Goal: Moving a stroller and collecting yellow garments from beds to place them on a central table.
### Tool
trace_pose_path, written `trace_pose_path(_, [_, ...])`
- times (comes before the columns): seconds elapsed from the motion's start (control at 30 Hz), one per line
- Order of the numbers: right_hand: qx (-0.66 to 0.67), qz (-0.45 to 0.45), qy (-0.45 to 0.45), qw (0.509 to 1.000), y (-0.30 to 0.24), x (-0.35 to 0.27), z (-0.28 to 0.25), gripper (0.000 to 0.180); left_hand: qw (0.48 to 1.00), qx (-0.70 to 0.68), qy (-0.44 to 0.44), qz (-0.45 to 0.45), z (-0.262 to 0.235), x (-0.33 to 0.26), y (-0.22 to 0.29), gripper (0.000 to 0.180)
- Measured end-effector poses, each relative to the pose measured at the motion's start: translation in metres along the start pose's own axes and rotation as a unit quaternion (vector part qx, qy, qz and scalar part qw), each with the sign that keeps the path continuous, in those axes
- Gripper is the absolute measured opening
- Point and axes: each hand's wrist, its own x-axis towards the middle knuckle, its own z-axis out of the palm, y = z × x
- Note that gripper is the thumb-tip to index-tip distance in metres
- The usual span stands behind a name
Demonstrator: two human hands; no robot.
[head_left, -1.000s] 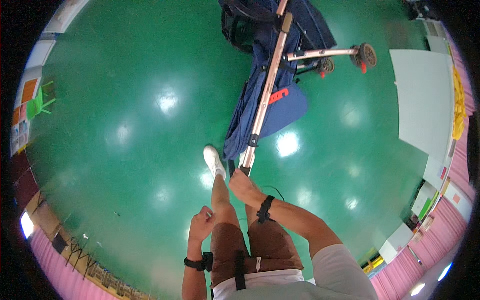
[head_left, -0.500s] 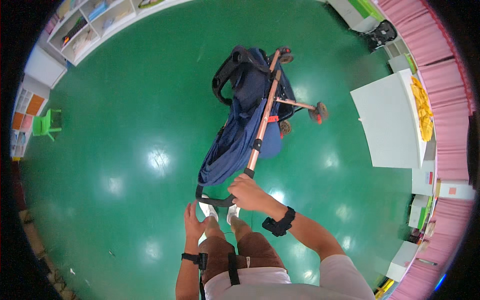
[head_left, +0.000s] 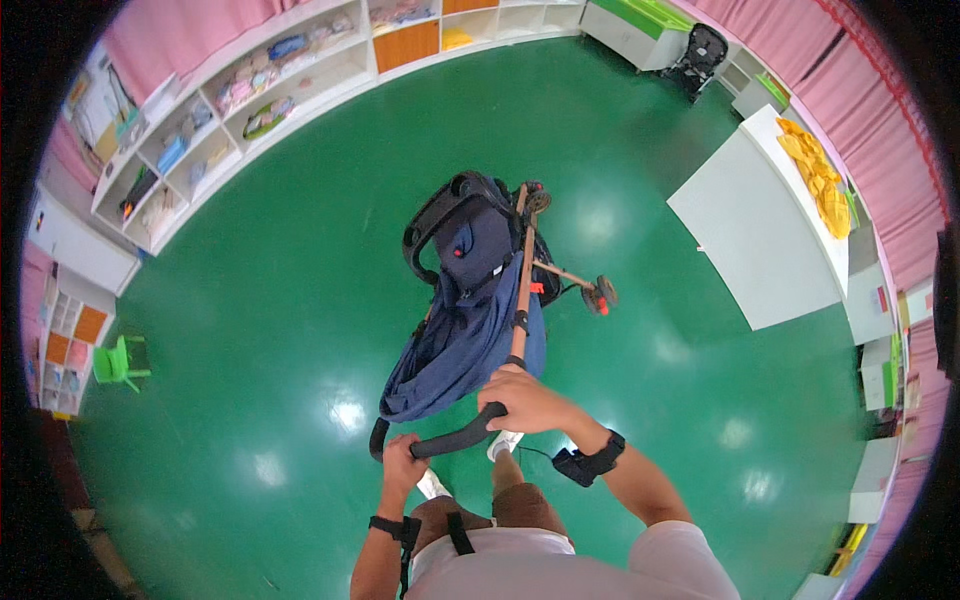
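A navy-blue stroller (head_left: 465, 330) with a copper-coloured frame stands on the floor ahead of me, its seat and dark front bar facing away. The black padded handlebar (head_left: 455, 440) curves toward my body. My left hand (head_left: 402, 465) is wrapped round the handlebar's near left part. My right hand (head_left: 525, 398) grips the bar's right bend, just where it meets the copper tube (head_left: 523, 290). The wheels (head_left: 600, 296) on the right side show beyond the frame; those on the left are hidden by the fabric.
Low white shelves (head_left: 300, 90) with folded cloth line the far left wall. A white table (head_left: 765, 225) with yellow cloth (head_left: 815, 178) stands at right. A green chair (head_left: 122, 362) sits at left, and another black stroller (head_left: 698, 55) stands at the far right.
My left hand has gone from open beside the handlebar to gripping it. The stroller appears lower in view as my view has tilted up; its frame stands more upright in the picture.
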Motion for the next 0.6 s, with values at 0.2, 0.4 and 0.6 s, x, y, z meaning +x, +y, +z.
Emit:
trace_pose_path(0.2, [-0.027, 0.029, 0.069, 0.997, 0.042, -0.066, -0.122, 0.026, 0.991, 0.085, 0.051, 0.089, -0.001, 0.089, 0.143, 0.019])
trace_pose_path(0.4, [-0.147, 0.093, 0.156, 0.972, 0.091, -0.14, -0.209, 0.035, 0.96, 0.19, 0.022, 0.203, 0.036, 0.18, 0.255, 0.019])
trace_pose_path(0.6, [-0.159, 0.231, 0.225, 0.933, 0.152, -0.183, -0.231, 0.045, 0.919, 0.229, -0.037, 0.319, 0.065, 0.287, 0.327, 0.014])
